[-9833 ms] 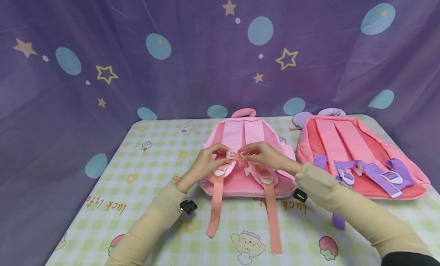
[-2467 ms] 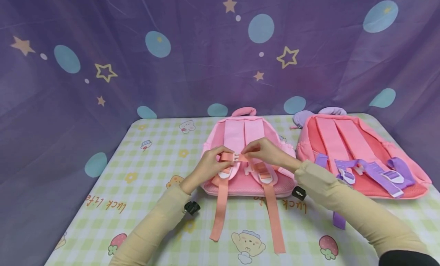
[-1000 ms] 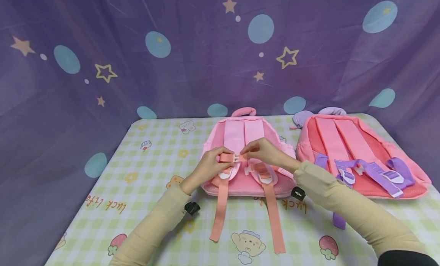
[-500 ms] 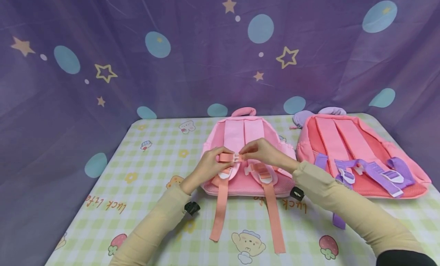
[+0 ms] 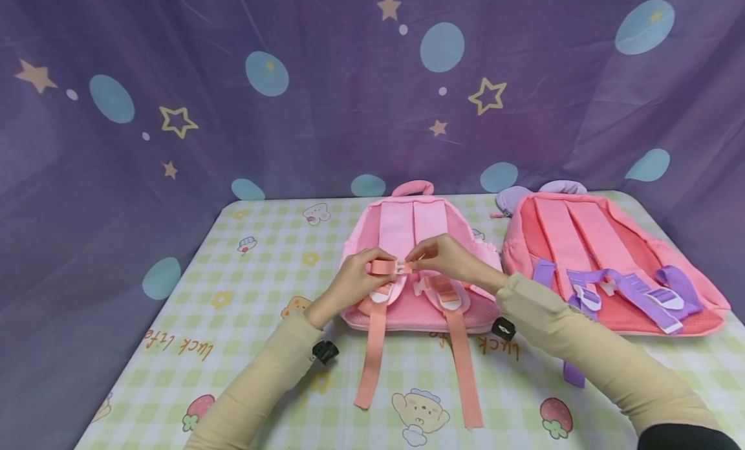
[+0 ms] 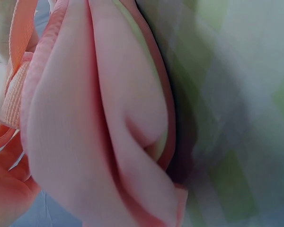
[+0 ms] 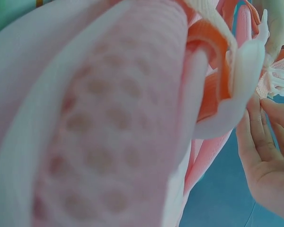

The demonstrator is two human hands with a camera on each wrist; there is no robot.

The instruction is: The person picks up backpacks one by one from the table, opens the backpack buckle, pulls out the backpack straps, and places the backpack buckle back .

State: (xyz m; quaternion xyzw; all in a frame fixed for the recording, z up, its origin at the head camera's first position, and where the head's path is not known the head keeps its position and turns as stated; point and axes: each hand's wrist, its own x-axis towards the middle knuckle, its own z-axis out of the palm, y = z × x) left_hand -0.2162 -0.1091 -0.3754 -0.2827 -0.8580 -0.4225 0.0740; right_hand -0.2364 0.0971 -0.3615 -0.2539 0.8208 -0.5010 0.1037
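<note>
A light pink backpack (image 5: 361, 243) lies with its shoulder straps facing up. Above its lower straps, my left hand (image 5: 355, 278) grips an orange webbing strap (image 5: 382, 267) that leads to a small white plastic buckle (image 5: 399, 267). My right hand (image 5: 448, 259) pinches the short orange webbing just right of that buckle; in the right wrist view its thumb and fingertips meet beside the pronged white buckle (image 7: 277, 82). Whether two buckle halves are joined there I cannot tell. A white clip (image 5: 420, 287) hangs at the right shoulder strap. In the left wrist view, the backpack's side hides most of the left hand (image 6: 9, 189).
To the right lies a second pink backpack (image 5: 588, 236) with purple straps (image 5: 646, 301) and a round lilac pouch (image 5: 512, 199). Two loose orange strap ends (image 5: 370, 366) hang toward me over the checked tablecloth (image 5: 279, 275). A purple curtain (image 5: 349, 114) stands behind.
Since the earliest frame, the orange strap has been straightened between my hands and the buckle has shifted slightly right. Over the last second, my right hand has moved slightly left; little else differs.
</note>
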